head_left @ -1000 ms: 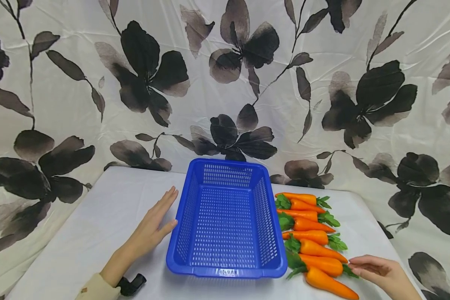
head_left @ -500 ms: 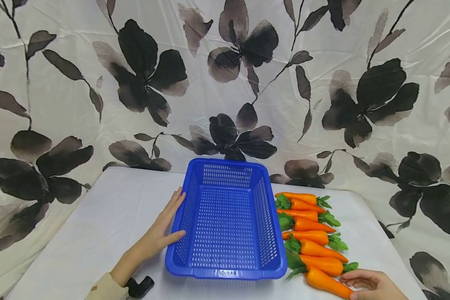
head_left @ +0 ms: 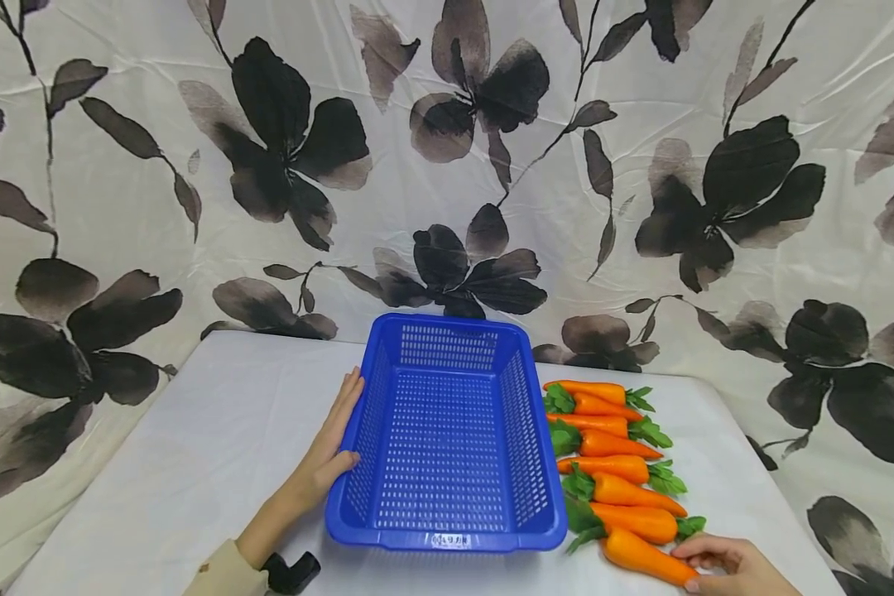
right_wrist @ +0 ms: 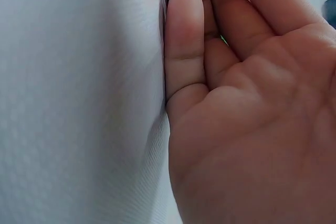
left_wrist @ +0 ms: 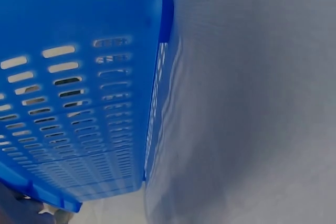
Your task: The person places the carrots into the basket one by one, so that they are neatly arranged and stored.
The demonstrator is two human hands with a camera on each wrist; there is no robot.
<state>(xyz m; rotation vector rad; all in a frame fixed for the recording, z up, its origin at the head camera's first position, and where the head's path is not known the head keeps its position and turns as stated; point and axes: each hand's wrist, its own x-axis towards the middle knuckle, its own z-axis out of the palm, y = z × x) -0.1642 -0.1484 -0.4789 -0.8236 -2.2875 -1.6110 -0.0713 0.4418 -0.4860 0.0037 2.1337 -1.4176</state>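
Note:
A blue plastic basket (head_left: 447, 540) with slotted walls stands in the middle of the white table. My left hand (head_left: 319, 463) lies along its left side, fingers straight against the outer wall and thumb at the rim. The left wrist view shows the slotted wall (left_wrist: 79, 129) close up. To the right of the basket, several orange carrots with green leaves lie in a column. My right hand (head_left: 730, 567) pinches the tip of the nearest carrot (head_left: 644, 556) between thumb and fingers. In the right wrist view the palm (right_wrist: 252, 129) hides that carrot, and the fingers lie close to the tablecloth.
The other carrots (head_left: 633, 523) lie stacked away from me, leaves pointing alternately left and right. A black strap-like device (head_left: 294, 573) is at my left wrist. A floral cloth (head_left: 447, 165) hangs behind the table's far edge.
My left hand has come right to the basket's side and now touches it. My right hand has moved down and left from the leaves beside it to the tip of the nearest carrot.

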